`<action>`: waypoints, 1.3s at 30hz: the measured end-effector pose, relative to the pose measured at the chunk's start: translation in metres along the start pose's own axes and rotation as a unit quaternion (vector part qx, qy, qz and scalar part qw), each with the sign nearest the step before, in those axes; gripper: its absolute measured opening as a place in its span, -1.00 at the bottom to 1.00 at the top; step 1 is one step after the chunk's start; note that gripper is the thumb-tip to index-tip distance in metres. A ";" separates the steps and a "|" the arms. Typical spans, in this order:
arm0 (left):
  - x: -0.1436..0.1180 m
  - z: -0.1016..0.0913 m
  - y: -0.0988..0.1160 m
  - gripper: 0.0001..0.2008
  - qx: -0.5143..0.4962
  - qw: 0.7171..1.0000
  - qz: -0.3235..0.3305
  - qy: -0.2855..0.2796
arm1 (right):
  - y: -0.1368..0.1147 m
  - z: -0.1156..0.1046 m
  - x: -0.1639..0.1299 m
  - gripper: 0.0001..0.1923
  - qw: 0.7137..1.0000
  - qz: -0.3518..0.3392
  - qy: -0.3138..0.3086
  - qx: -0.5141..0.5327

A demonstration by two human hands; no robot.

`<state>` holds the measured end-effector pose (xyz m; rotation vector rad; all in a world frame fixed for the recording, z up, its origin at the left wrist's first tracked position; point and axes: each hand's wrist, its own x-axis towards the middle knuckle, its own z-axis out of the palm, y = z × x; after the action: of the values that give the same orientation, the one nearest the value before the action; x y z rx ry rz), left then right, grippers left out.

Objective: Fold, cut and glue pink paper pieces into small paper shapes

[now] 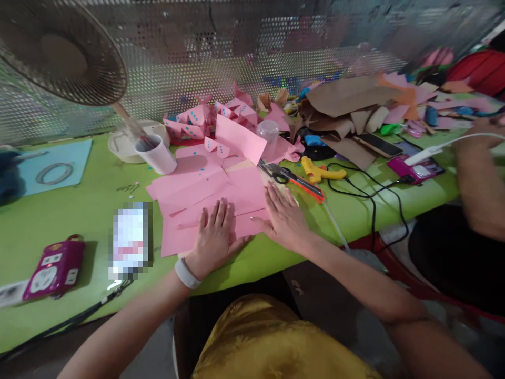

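Note:
Several overlapping sheets of pink paper lie before me on the green table. My left hand rests flat on the near part of the sheets, fingers extended. On their right edge lies my right hand, palm down with the fingers spread. Just beyond it are scissors, a box cutter with an orange part and a yellow glue gun. A folded pink sheet stands up behind the flat ones, near a clear plastic cup.
A fan and a white cup stand at the left. A phone and purple power strip lie nearer. Pink cut-paper pieces and brown paper pile up behind. Black cables run right, toward another person's arm.

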<state>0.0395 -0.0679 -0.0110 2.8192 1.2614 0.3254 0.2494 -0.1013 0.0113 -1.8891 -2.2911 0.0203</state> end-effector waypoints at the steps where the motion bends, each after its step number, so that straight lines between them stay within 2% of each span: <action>1: 0.000 0.000 0.000 -0.09 0.001 1.000 0.000 -0.006 | -0.007 0.000 0.005 -0.10 1.000 -0.023 0.001 0.011; 4: -0.002 0.000 -0.002 -0.15 0.006 1.000 0.001 -0.023 | -0.028 0.008 0.016 -0.11 0.995 -0.087 -0.030 0.042; 7: -0.002 0.000 -0.002 -0.18 0.009 0.999 0.001 -0.038 | -0.035 0.021 0.021 -0.04 0.992 -0.102 -0.057 0.044; 12: -0.006 -0.005 -0.006 -0.16 0.012 0.999 -0.005 -0.052 | -0.029 0.029 0.019 -0.02 0.991 -0.109 -0.060 0.038; 18: -0.031 -0.015 -0.022 -0.01 0.016 0.998 -0.057 -0.034 | -0.030 0.028 0.019 -0.07 0.992 -0.111 -0.051 0.043; 24: -0.047 -0.020 -0.030 0.00 0.022 0.997 -0.068 -0.018 | -0.019 0.032 0.014 0.00 0.994 -0.095 -0.026 0.053; 33: -0.050 -0.015 -0.034 -0.05 0.028 0.998 -0.064 0.003 | 0.023 0.022 -0.007 0.05 0.998 -0.030 -0.049 0.001; 37: -0.051 -0.014 -0.036 -0.07 0.021 0.998 -0.061 0.012 | 0.028 0.007 -0.006 0.02 0.998 -0.020 -0.066 -0.012; 39: -0.051 -0.013 -0.036 -0.05 0.019 0.998 -0.056 0.018 | 0.024 -0.007 0.002 -0.05 0.999 -0.015 -0.033 -0.011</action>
<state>-0.0230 -0.0820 -0.0110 2.7712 1.4418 0.3538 0.2730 -0.0955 0.0159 -1.8931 -2.3718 0.0538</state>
